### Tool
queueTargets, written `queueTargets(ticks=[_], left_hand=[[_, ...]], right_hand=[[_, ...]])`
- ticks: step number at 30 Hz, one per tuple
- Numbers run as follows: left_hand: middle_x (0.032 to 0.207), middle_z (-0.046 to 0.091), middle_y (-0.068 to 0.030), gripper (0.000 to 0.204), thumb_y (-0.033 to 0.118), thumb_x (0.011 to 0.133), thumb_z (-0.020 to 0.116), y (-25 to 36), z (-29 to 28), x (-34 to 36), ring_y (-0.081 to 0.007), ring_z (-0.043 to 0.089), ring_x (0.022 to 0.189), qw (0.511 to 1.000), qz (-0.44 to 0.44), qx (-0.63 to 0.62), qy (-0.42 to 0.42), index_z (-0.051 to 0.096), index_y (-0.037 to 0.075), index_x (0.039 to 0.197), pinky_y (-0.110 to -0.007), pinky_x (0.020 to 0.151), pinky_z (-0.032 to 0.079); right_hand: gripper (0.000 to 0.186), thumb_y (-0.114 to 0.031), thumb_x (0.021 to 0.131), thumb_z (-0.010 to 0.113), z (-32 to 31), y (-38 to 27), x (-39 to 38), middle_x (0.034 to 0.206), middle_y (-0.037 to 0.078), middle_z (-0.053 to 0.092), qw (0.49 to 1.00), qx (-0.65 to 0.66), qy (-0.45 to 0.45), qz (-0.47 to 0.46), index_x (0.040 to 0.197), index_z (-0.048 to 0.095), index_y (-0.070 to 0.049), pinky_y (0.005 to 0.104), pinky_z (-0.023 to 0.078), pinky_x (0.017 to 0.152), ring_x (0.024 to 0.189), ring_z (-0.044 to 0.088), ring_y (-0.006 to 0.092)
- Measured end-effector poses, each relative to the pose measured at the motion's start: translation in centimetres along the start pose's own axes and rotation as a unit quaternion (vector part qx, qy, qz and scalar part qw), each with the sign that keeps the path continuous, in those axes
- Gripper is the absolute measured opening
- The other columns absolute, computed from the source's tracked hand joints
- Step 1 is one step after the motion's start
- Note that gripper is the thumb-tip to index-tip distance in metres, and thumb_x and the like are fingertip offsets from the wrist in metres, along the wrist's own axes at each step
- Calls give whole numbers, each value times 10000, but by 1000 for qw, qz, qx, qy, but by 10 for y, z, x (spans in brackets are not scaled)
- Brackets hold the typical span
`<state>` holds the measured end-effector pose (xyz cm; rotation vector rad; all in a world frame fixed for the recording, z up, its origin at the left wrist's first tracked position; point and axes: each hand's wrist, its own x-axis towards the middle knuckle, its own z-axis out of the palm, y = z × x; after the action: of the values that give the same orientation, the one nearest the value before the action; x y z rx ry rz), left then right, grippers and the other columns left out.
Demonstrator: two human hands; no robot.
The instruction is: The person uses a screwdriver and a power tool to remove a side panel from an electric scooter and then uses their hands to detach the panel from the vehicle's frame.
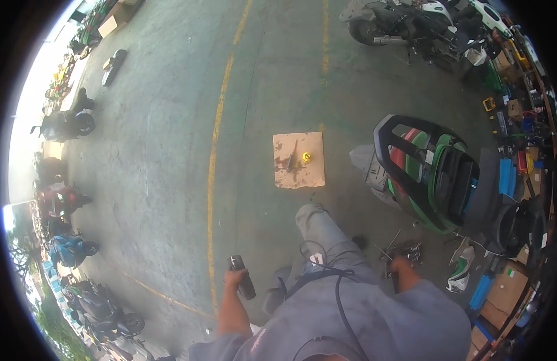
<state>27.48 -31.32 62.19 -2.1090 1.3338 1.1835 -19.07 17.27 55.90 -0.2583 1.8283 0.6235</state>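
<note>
My left hand [234, 278] is out to the left of my body, fingers wrapped round a dark cylinder [246, 283], which tilts and has a greyish upper end. Its exact kind cannot be made out. On the right, my right hand [401, 265] is lowered beside my hip, its fingers looking curled. A dark shape shows beneath that hand, too small to name. Close by it on the floor lies a cluster of metal tools or parts [411, 251], with thin rods sticking out.
Ahead, a stained cardboard sheet [281, 144] carries a yellow-topped item [306, 157] and a dark slim tool [291, 161]. A green-and-black scooter [438, 174] stands to the right. Beyond it are crowded shelves [534, 180]. A motorcycle [411, 27] is parked far right; several more line the left.
</note>
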Motion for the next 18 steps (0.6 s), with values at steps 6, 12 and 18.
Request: queueTargets(ticks=[6,12,18], left_hand=[[981,671,-117,422,154,695,689,58,-76,1,-237,657,867,993,4,92,-74,610,7,1082,-363,715,519],[980,672,-116,450,168,673,702,312,-139,107,-236,656,876,962,142,231,-26,610,18,1087,-363,731,516],[979,674,-116,479,183,651,715,563,-238,149,-236,656,885,929,221,296,15,611,28,1093,-364,748,514]], right_hand=[[304,-238,704,666,-93,-159,-21,1049,165,666,991,121,-60,-14,983,722,-132,426,500,850,987,638,351],[349,-247,816,551,-151,-360,78,1154,176,613,922,365,125,-32,1106,646,-76,425,450,914,1068,593,340],[389,-284,863,497,-413,-401,12,1203,164,609,895,446,-24,-16,1158,638,-74,404,482,898,1116,592,299]])
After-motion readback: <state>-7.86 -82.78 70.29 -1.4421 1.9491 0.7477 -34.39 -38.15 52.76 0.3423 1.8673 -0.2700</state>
